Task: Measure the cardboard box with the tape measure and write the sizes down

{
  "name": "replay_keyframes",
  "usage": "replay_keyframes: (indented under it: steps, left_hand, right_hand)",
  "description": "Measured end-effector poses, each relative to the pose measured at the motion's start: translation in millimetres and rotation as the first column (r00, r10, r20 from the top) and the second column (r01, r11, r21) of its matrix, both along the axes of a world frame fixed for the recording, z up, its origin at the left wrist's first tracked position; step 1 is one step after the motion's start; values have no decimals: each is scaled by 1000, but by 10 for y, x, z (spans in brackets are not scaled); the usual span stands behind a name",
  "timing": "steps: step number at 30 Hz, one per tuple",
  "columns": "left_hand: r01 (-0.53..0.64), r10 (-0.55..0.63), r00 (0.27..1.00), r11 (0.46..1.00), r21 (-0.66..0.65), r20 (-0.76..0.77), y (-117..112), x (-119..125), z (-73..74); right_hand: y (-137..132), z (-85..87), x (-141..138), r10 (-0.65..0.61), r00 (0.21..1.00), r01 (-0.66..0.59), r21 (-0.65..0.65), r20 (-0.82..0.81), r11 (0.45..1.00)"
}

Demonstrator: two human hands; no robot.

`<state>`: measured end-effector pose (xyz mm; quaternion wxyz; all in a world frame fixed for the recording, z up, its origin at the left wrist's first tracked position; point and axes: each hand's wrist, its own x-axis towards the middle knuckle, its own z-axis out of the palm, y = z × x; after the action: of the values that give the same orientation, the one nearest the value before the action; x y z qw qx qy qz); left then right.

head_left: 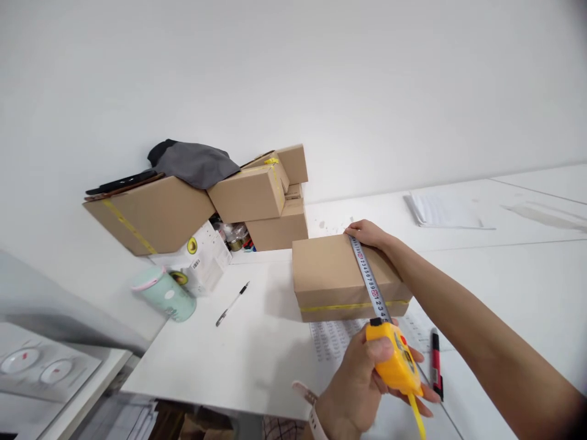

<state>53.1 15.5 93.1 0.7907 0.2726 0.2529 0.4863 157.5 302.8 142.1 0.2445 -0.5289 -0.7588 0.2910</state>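
A closed brown cardboard box point(325, 263) with a yellow strip along its front side stands on the white table. Across its top runs the extended metal blade point(365, 269) of a yellow tape measure point(389, 357). My left hand point(360, 382), with a pale band on the wrist, is closed around the tape measure's case, just in front of the box. At the box's far edge, my right hand point(367, 233) pinches the blade's end; the tip itself is hidden by the fingers. My right forearm passes over the box's right end.
A printed sheet point(328, 342) lies partly under the box. A red-black marker point(435, 360) is at right, a pen point(232, 304) at left. A mint canister point(167, 296), stacked cardboard boxes point(247, 195) and a grey cloth point(197, 162) stand back left. Papers point(444, 211) lie back right.
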Motion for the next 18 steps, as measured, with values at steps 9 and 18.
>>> replay_keyframes:
  steps: [9,18]
  left_hand:
    - [-36,36,999,999,-5,-36,-128,264,-40]
    - [-170,199,951,976,140,-235,-433,-265,18]
  right_hand:
    - [4,-88,45,69,988,-81,-82,-138,993]
    - [-141,14,361,-131,818,164,8,-560,986]
